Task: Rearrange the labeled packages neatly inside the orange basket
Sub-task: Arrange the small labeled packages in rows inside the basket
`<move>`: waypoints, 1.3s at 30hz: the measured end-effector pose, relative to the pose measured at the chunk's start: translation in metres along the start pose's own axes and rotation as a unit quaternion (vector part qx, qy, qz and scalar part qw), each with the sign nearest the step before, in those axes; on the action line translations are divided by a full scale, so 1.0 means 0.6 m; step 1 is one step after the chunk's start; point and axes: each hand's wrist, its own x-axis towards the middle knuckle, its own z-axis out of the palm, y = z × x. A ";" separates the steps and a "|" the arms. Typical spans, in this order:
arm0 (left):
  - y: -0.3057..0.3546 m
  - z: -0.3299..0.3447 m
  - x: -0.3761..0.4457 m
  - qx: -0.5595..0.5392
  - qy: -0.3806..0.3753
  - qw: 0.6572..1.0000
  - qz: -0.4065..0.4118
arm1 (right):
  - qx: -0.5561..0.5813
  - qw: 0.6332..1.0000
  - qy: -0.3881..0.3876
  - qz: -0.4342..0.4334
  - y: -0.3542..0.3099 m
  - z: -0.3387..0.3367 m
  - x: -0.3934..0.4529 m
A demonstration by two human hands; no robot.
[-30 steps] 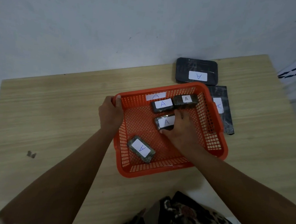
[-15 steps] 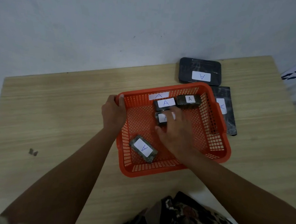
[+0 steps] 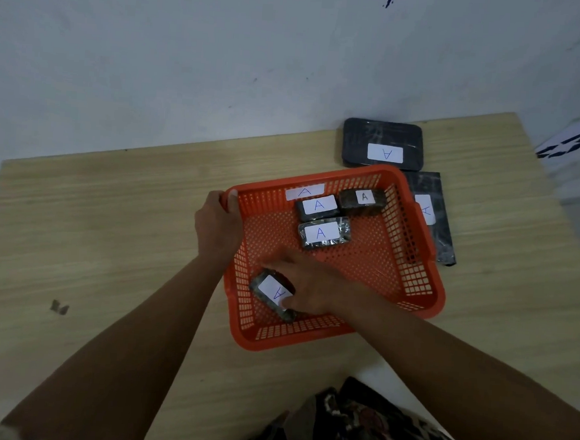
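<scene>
An orange mesh basket sits on the wooden table. Three small dark packages with white "A" labels lie near its far wall: one at the back, one to its right, one just in front. A fourth labeled package lies askew in the near left corner. My right hand is over it, thumb and fingers closed on its sides. My left hand grips the basket's far left corner rim.
Two flat black packages with "A" labels lie outside the basket: one behind it, one partly hidden by its right side. A small dark scrap lies on the table at left. The wall is just behind the table.
My right hand left the middle package by the far wall and moved toward me and left, closing on the package in the near left corner. My left hand stays on the rim.
</scene>
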 end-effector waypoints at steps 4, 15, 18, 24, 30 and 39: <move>0.002 -0.003 -0.001 0.006 0.001 1.000 0.002 | -0.070 0.997 -0.038 -0.016 -0.020 0.001 0.011; 0.013 -0.006 -0.008 0.072 0.003 0.995 0.070 | 0.282 0.949 0.108 0.095 0.051 -0.047 -0.077; 0.019 -0.006 -0.012 0.155 -0.022 0.978 0.139 | 0.336 0.926 0.125 0.118 0.081 -0.067 -0.113; 0.057 0.014 0.006 0.226 -0.102 0.917 0.312 | 0.272 0.883 0.301 0.235 0.118 -0.082 -0.143; 0.114 0.046 0.018 0.171 -0.165 0.920 0.312 | 0.105 0.844 0.479 0.217 0.090 -0.068 -0.131; 0.099 0.068 0.024 0.125 -0.139 0.939 0.289 | 0.067 0.831 0.510 0.210 0.115 -0.064 -0.092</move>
